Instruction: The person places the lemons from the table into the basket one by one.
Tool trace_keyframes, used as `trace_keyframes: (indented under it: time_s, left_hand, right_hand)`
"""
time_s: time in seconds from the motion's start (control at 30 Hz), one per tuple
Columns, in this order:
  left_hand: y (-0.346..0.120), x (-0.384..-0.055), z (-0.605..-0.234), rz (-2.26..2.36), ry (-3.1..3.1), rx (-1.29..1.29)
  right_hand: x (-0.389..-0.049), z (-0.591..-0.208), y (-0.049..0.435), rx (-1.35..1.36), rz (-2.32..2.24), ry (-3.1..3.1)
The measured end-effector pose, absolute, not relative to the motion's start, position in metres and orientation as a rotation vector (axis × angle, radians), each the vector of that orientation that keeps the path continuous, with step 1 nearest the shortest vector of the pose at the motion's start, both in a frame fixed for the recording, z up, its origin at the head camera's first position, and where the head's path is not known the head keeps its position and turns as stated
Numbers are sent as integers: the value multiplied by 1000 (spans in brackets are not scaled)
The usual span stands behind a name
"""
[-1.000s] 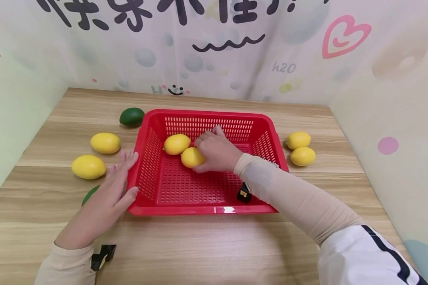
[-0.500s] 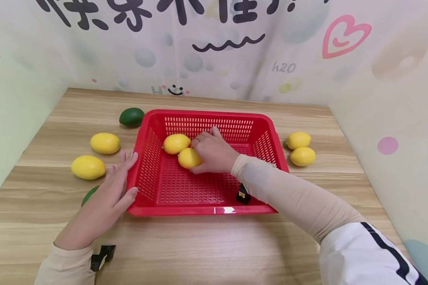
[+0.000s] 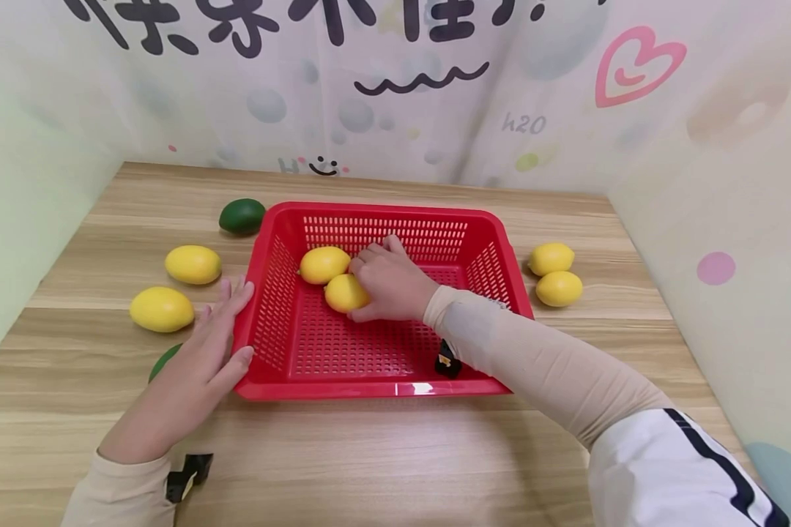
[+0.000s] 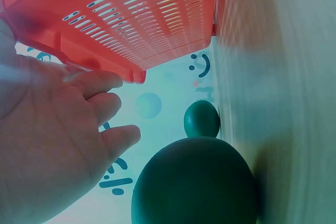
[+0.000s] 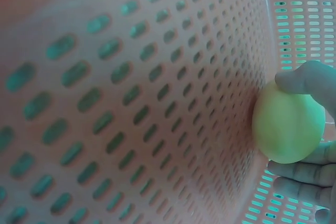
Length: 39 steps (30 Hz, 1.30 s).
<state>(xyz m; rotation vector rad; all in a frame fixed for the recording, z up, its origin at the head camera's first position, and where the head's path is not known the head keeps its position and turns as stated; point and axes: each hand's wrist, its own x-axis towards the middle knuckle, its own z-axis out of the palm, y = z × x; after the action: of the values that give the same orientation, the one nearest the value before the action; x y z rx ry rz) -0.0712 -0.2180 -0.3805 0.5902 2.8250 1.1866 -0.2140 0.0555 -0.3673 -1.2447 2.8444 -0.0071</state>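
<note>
Inside a red plastic basket (image 3: 376, 389), my right hand (image 3: 395, 282) grips a yellow lemon (image 3: 346, 294) low by the perforated floor. The right wrist view shows thumb and fingers around that lemon (image 5: 289, 124). Just behind and left of it lies a second lemon (image 3: 324, 265). My left hand (image 3: 204, 362) rests with extended fingers against the basket's left rim. Under that hand, a dark green fruit (image 3: 165, 360) is mostly hidden in the head view; the left wrist view shows a big green fruit (image 4: 194, 187) close below the hand.
Left of the basket lie two lemons, one nearer (image 3: 162, 309) and one farther (image 3: 193, 264). A green fruit (image 3: 242, 217) sits at its back left corner. Two more lemons, a rear one (image 3: 551, 259) and a front one (image 3: 559, 288), lie to the right. A printed curtain (image 3: 395, 124) backs the wooden table.
My right hand has shifted slightly left with the lemon, bringing it further under the other lemon in the basket. The left hand stays at the rim.
</note>
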Motion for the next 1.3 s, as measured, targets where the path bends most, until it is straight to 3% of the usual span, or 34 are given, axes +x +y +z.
trace_keyframes:
  time_s: [1.3]
  left_hand:
    - [-219,-72,-384,1179,2846,613]
  right_hand:
    - [-212,-371,54,-1246,14,2820]
